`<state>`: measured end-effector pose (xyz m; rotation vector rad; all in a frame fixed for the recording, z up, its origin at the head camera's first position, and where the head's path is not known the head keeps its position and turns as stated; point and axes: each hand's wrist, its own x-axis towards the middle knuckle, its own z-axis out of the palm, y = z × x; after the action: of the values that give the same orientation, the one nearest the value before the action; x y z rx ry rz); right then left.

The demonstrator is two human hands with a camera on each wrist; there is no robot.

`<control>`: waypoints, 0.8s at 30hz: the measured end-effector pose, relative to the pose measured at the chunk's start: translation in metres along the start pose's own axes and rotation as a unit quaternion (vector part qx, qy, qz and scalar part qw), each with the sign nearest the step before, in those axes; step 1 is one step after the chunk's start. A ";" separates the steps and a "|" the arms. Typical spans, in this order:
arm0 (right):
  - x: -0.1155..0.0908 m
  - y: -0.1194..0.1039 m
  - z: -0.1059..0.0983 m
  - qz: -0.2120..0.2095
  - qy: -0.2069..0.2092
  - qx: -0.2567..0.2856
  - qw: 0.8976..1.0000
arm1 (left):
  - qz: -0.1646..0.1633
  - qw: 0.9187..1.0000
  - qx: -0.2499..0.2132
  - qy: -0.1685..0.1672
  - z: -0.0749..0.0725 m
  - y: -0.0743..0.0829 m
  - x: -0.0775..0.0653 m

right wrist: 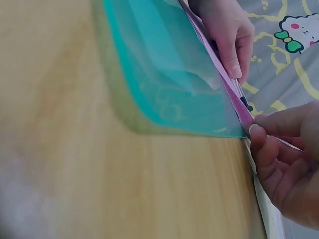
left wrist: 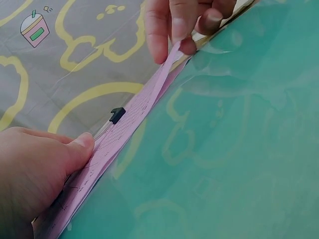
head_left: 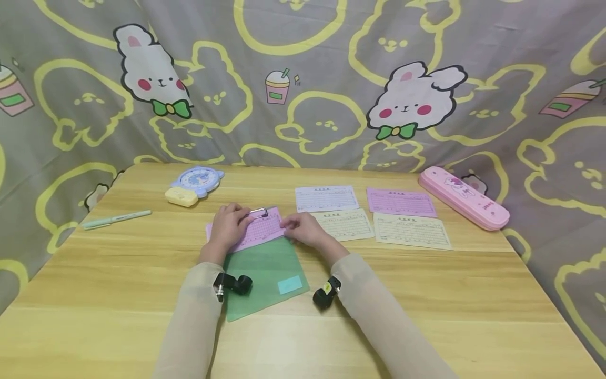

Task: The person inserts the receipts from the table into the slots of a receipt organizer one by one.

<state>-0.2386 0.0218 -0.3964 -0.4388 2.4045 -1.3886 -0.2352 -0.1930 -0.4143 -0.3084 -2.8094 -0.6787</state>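
Observation:
A green clipboard (head_left: 267, 273) with a pale blue label lies tilted on the table. Across its top, by the metal clip (head_left: 258, 213), is a pink printed form (head_left: 259, 230). My left hand (head_left: 229, 227) rests on the form's left part, its fingertips near the clip; in the left wrist view its thumb (left wrist: 82, 147) lies along the paper. At the opposite end, my right hand (head_left: 305, 229) pinches the form's right corner between thumb and fingers, and the right wrist view shows this pinch (right wrist: 254, 127). Part of the form is hidden under my left hand.
Right of the clipboard lie a white form (head_left: 326, 198), a purple form (head_left: 401, 202) and two cream forms (head_left: 412, 230). A pink pencil case (head_left: 464, 197) sits far right. At left are a pen (head_left: 117, 219), a blue clock-like toy (head_left: 196, 180) and a yellow block (head_left: 181, 197).

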 end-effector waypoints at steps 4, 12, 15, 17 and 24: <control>-0.005 0.001 -0.002 -0.010 -0.006 0.000 1.000 | -0.003 1.000 0.002 0.000 0.000 0.000 -0.001; -0.025 0.009 -0.023 -0.043 0.022 0.038 0.998 | -0.008 1.000 0.001 -0.002 0.001 0.001 0.000; -0.035 0.014 -0.040 -0.054 0.041 0.025 0.997 | -0.012 1.000 0.000 -0.004 0.000 0.001 0.000; -0.043 0.018 -0.052 -0.058 0.055 0.012 0.997 | -0.015 1.000 -0.004 -0.005 0.000 0.001 0.000; -0.073 0.035 -0.098 -0.070 0.106 -0.016 0.992 | -0.025 1.000 -0.013 -0.003 0.001 0.002 -0.001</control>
<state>-0.2187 0.1447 -0.3712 -0.4995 2.6134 -1.5276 -0.2344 -0.1911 -0.4148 -0.2449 -2.8255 -0.7270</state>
